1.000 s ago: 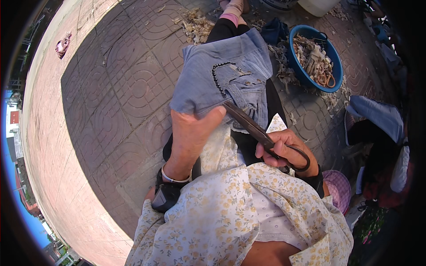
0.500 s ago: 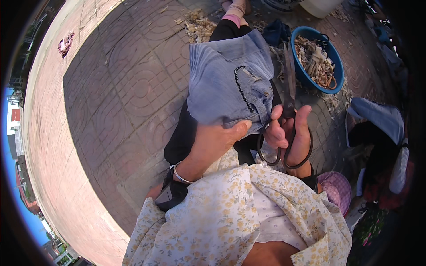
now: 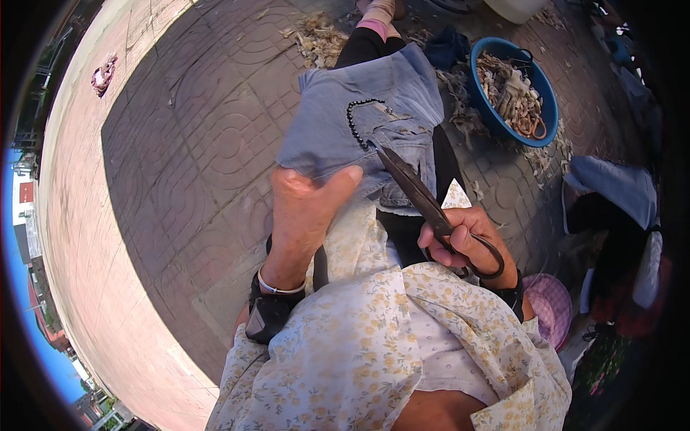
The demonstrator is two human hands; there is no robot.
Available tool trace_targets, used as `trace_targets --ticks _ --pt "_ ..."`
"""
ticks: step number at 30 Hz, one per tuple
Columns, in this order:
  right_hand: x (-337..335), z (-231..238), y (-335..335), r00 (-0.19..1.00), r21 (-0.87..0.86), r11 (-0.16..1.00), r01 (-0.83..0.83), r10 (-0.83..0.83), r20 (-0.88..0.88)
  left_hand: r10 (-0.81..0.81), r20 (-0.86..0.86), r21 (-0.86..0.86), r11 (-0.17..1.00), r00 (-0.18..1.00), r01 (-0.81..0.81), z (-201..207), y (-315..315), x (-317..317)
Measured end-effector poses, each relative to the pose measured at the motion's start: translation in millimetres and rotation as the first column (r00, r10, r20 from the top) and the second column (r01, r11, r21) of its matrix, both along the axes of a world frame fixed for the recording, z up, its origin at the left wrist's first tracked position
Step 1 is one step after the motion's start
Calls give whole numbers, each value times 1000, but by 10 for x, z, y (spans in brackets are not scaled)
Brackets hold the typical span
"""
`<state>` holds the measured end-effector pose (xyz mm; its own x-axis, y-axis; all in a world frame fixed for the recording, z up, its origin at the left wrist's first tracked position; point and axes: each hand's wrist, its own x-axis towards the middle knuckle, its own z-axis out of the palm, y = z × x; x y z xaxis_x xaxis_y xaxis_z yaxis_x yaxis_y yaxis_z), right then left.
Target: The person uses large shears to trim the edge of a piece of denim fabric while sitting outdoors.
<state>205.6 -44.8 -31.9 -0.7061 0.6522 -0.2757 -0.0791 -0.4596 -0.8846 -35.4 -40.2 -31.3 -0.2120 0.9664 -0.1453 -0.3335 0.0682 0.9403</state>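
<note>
A faded blue denim garment lies across my outstretched legs, with a curved row of black beads beside its pocket. My left hand grips the near left edge, thumb uppermost and most fingers hidden under the cloth. Large dark metal scissors are in my right hand, its fingers through the loop handles. Their blades look nearly closed and point up and left, the tips at the lower end of the beads. Whether the tips touch the cloth I cannot tell.
Right of my legs stands a blue basin full of fabric scraps. More scraps lie on the paving near my feet. Dark blue cloth sits beside the basin. Folded denim and a pink checked hat lie at right.
The scissors have swung left and down from upright, their tips now over the denim by the beads. My left hand has shifted left along the garment, which has turned slightly left.
</note>
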Motion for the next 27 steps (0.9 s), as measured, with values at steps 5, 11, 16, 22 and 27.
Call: trace_targets --ticks 5,11,16,22,27 --pt "6 5 -39 1000 -23 999 -25 25 15 -49 -86 -28 999 995 46 -117 -41 -80" --pt "-3 28 -18 996 -43 997 -64 66 53 -78 -120 -24 997 990 76 -110 -66 -84" --pt "-11 34 -6 996 -46 996 -72 74 55 -38 -193 -99 995 980 19 -160 -80 -82" --pt "0 1 11 996 -58 995 -76 79 45 -92 -304 -114 992 948 60 -368 -116 -234" --pt "12 -14 28 996 -76 994 -76 78 31 -48 -435 -120 993 899 -5 -294 -113 -175"
